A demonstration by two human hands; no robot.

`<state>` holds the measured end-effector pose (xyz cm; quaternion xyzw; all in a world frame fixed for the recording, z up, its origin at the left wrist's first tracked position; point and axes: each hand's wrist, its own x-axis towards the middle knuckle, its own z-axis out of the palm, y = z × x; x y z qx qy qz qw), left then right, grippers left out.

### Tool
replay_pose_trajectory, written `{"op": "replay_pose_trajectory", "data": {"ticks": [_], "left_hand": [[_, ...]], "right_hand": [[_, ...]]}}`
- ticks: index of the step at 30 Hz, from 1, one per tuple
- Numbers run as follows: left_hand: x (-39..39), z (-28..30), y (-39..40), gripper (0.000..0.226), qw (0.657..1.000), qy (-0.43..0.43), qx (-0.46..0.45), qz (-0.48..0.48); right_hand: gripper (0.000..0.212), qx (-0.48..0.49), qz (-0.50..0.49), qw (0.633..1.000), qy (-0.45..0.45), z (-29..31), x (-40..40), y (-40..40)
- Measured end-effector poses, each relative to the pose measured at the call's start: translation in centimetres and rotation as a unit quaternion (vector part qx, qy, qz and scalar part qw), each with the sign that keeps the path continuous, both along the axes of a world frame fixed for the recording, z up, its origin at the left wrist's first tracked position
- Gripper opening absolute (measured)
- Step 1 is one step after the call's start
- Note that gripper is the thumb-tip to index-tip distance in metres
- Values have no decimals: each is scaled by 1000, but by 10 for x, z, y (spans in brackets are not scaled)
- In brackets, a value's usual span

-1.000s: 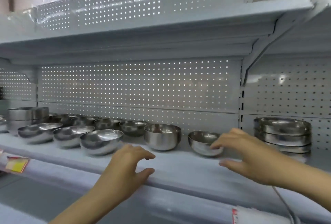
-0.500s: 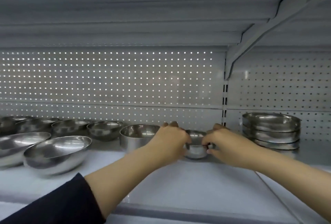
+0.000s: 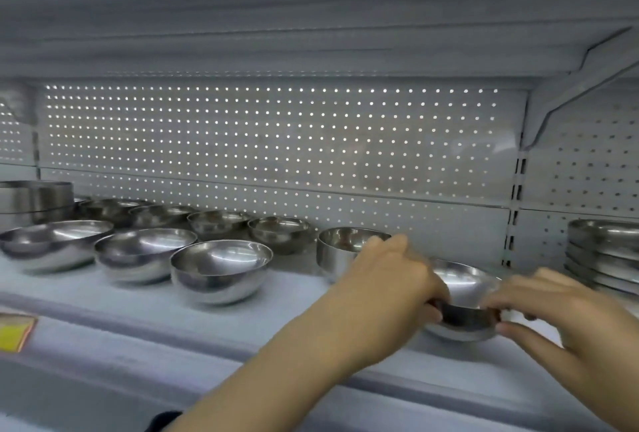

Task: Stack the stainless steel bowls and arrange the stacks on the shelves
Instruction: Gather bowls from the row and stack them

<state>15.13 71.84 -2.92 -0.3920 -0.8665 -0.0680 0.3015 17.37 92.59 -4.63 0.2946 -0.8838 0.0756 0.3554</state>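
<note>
A small stainless steel bowl (image 3: 463,296) sits near the front of the grey shelf (image 3: 242,314), held from both sides. My left hand (image 3: 390,286) grips its left rim and my right hand (image 3: 553,307) pinches its right rim. Just behind my left hand stands a deeper straight-walled steel bowl (image 3: 342,248), partly hidden by my fingers. To the left, several round steel bowls stand singly in two rows, the nearest being a large one (image 3: 218,269). A stack of shallow steel bowls (image 3: 605,255) stands at the right edge of the view.
A perforated back panel (image 3: 276,141) closes the shelf behind, and an upper shelf (image 3: 311,16) hangs low overhead. Tall steel containers (image 3: 34,200) stand at the far left. A yellow price label (image 3: 14,331) sits on the shelf's front edge.
Both hands closed on the small bowl and drew it from the back of the shelf toward the front edge. The view has shifted right and pulled back.
</note>
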Motion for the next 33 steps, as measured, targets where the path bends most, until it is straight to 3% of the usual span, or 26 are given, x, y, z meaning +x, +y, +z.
{"op": "replay_pose_trajectory", "data": {"ticks": [3,9,20,29,33], "left_hand": [[8,-8,-19,15,999,-25,40,22],[7,-18,-36,18,995,-54,78,39],[-8,-34,-36,13,984,-86,139,64],[-13,-36,-32,16,983,-89,157,37],[-13,-28,-30,11,984,-81,157,15]], "right_hand": [[43,-53,-10,998,-12,-10,3,-25],[51,-113,-36,987,-105,-16,4,-52],[16,-101,-73,982,-144,-12,6,-71],[6,-84,-99,976,-176,-2,-4,-78],[11,-77,-118,965,-221,13,-6,-76]]}}
